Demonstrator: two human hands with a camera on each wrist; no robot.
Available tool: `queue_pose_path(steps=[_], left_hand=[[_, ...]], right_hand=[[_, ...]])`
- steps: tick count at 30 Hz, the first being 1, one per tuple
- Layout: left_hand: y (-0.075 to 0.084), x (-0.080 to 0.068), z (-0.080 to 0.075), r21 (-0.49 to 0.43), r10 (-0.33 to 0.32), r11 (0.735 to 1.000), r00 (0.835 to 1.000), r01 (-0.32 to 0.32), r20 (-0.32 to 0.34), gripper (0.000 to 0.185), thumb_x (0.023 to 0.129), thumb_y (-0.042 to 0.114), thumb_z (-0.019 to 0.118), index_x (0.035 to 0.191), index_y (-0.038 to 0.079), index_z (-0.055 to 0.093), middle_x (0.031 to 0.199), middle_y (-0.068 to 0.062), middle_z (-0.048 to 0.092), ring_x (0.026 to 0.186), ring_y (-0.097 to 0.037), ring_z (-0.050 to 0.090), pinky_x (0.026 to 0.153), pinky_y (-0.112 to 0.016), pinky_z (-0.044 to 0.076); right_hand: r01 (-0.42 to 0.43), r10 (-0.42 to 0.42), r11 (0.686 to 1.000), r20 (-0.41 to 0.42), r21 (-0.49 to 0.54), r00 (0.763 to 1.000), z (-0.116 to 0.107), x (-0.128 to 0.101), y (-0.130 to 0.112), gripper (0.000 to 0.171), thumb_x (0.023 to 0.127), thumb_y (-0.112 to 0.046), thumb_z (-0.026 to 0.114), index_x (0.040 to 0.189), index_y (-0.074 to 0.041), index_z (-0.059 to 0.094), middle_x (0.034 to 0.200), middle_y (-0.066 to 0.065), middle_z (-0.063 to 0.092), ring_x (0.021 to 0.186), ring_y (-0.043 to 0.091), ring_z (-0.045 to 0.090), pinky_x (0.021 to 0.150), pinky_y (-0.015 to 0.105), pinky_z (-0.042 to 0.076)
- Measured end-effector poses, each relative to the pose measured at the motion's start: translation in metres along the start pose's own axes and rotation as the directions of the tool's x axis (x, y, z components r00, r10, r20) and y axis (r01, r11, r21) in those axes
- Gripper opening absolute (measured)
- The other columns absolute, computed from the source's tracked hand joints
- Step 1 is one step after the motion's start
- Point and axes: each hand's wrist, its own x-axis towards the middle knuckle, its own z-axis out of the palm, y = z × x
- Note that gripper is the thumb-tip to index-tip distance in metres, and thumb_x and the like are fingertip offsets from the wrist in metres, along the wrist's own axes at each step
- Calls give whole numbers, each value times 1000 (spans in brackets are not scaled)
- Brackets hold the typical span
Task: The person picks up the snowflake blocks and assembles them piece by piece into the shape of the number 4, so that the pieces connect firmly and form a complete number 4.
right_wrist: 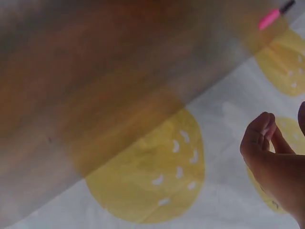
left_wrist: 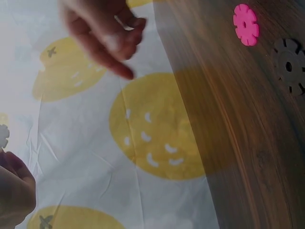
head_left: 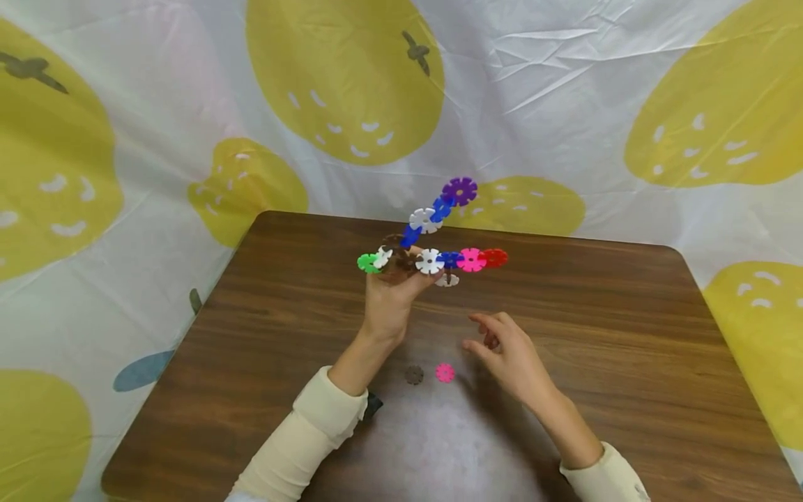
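In the head view my left hand (head_left: 390, 307) grips a joined structure of notched plastic discs, holding it up over the table. One arm of it slants up to a purple disc (head_left: 460, 191); another runs right through a white disc (head_left: 429, 261) to a red disc (head_left: 495, 258). A green disc (head_left: 368, 263) sticks out at the left. Brown discs at the centre are partly hidden. My right hand (head_left: 511, 355) hovers to the right, fingers loosely bent, holding nothing. Nearest it on the table lie a loose pink disc (head_left: 445, 373) and a dark brown disc (head_left: 414, 375).
The brown wood table (head_left: 251, 335) has rounded corners. Behind and beside it hangs a white cloth (head_left: 552, 90) with yellow fruit prints. A small dark object (head_left: 373, 406) shows partly beside the left sleeve (head_left: 332, 408).
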Motion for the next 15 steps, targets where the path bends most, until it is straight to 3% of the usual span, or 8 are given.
queue_pose_path(steps=[8,15], left_hand=[[2,1,-1,-2,25,1000,1000,-25,10,56,79,-25,61,94,27,73,91,14,75,88,-4,68,81,-21,57],[3,0,-1,-8,26,1000,1000,-26,11,57,80,-26,60,94,27,74,92,14,75,88,-4,68,81,-21,58]], right_hand=[[12,-8,999,110,-39,994,20,-12,8,44,86,-15,84,125,0,70,89,6,62,76,11,56,66,26,48],[-13,37,995,244,-102,969,32,-16,5,44,85,-21,84,124,-4,72,95,4,65,80,11,58,72,29,52]])
